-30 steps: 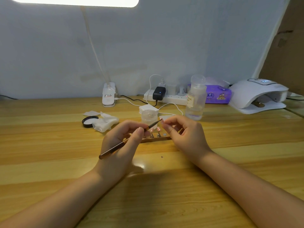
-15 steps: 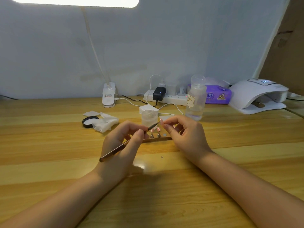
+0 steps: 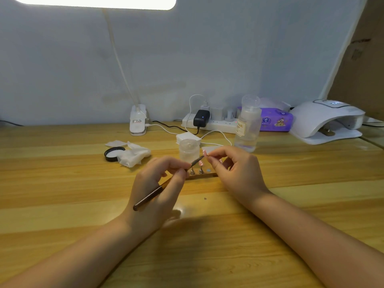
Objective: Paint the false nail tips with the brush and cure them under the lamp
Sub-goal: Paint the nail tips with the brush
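Frame centre: I see a small glossy pink nail tip point(image 3: 204, 152) pinched in the right hand point(image 3: 239, 173), fingers curled. The slim dark-brown brush point(image 3: 164, 185) slants up to it, bristles touching, gripped by the left hand point(image 3: 154, 192). Wooden holder point(image 3: 200, 175) with metal pegs lies below; white domed lamp point(image 3: 326, 121) sits at right, on the grained wood table point(image 3: 62, 194).

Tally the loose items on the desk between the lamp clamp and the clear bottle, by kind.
Black lid: 1
Crumpled tissue: 1
Flat wipe: 1
Clear jar: 1
Stack of white pads: 1
Total: 5
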Tool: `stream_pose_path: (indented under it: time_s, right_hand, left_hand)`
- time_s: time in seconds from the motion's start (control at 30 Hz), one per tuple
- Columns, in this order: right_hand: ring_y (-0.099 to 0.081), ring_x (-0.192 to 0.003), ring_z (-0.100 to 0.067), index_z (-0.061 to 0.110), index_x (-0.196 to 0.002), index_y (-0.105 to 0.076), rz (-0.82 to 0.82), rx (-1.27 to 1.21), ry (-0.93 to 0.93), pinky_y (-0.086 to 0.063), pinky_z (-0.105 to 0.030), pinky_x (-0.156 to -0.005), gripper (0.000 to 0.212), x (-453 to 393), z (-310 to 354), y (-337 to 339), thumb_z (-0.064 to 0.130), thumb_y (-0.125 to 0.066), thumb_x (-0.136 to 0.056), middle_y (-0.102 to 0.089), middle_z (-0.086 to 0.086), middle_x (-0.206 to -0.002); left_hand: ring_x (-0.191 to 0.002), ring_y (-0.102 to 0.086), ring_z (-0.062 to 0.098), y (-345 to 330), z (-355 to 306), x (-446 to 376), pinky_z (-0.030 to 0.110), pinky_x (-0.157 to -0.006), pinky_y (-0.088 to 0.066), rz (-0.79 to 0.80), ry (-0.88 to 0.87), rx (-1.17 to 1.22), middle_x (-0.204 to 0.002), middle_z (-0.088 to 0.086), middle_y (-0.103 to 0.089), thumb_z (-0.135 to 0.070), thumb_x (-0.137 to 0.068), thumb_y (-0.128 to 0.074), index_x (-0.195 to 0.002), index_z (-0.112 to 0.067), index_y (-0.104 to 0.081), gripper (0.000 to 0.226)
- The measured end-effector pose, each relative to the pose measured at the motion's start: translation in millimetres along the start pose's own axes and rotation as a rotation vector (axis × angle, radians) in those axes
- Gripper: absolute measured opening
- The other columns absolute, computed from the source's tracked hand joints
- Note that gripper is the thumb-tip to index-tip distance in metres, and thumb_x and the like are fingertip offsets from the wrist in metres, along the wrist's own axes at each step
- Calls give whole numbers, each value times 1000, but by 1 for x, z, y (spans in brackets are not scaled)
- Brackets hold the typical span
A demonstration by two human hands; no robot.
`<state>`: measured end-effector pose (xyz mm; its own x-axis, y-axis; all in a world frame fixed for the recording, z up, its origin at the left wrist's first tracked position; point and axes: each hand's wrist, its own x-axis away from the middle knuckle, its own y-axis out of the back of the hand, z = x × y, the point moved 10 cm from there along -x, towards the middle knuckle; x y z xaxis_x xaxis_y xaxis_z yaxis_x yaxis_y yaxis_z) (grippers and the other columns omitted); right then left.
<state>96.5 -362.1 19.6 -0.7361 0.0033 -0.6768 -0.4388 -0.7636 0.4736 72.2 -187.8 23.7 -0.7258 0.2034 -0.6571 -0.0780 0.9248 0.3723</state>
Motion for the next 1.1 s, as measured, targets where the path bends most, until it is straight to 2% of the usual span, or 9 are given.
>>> stream_pose_path:
  time_s: [0.1,0.17,0.43,0.53,0.67,0.77,0.87,0.97,1.1]
  right_hand:
    - [-56,-62,-11,19,-89,-73,4,41,36,-49,-28,-58,9,1,5,-1,12,-71,-84,-68,9,-79]
    - [-56,-60,-11,18,-88,-73,-6,49,56,-50,-29,-58,8,1,7,0,11,-72,-83,-68,9,-80]
    - [-58,-60,-14,14,-86,-74,-15,59,63,-51,-36,-60,5,1,7,2,10,-72,-82,-69,6,-78]
    - [-58,-62,-15,14,-88,-74,4,63,51,-52,-38,-61,6,1,6,0,11,-71,-83,-69,6,-80]
    - [-59,-62,-15,14,-90,-74,15,68,45,-52,-38,-62,6,1,6,-2,13,-71,-84,-69,6,-81]
    - [-59,-62,-16,14,-90,-74,15,56,23,-51,-39,-63,7,2,4,-2,12,-70,-84,-69,6,-80]
    - [-58,-61,-13,16,-88,-72,-5,28,-10,-51,-34,-61,7,1,1,0,11,-70,-85,-67,8,-76]
    - [-57,-60,-11,15,-89,-72,3,15,-11,-51,-31,-60,6,1,2,0,11,-70,-84,-67,8,-76]
    - [-58,-61,-11,14,-90,-72,25,6,-2,-51,-31,-60,7,1,4,-2,11,-69,-85,-67,7,-77]
  left_hand:
    - [-88,-62,6,1,-7,0,14,-75,-43,-35,-57,-69,-90,-8,-71,-34,-87,-53,-102,-19,-71,28]
    - [-89,-62,5,-1,-7,0,11,-76,-41,-17,-58,-71,-92,-7,-71,-34,-87,-54,-103,-17,-72,30]
    - [-86,-62,11,-1,3,2,15,-74,-41,19,31,-18,-82,-10,-71,-39,-80,-52,-89,-25,-72,26]
    - [-86,-64,10,1,1,2,18,-74,-44,-14,22,-4,-82,-12,-71,-37,-84,-51,-94,-23,-71,27]
    - [-89,-65,9,-3,0,0,11,-74,-43,14,6,-16,-91,-7,-73,-37,-86,-53,-103,-21,-71,30]
    - [-87,-65,12,-3,4,1,12,-74,-42,28,32,-3,-87,-8,-73,-38,-82,-54,-95,-23,-73,28]
    - [-86,-64,12,-1,3,2,16,-74,-41,7,43,17,-82,-13,-71,-37,-80,-51,-88,-28,-70,22]
    - [-89,-64,7,3,-1,1,13,-75,-42,-33,21,1,-86,-14,-72,-37,-85,-50,-96,-25,-69,25]
    - [-94,-64,10,-2,-1,0,12,-77,-43,16,14,-10,-95,-7,-72,-41,-87,-52,-106,-20,-71,34]
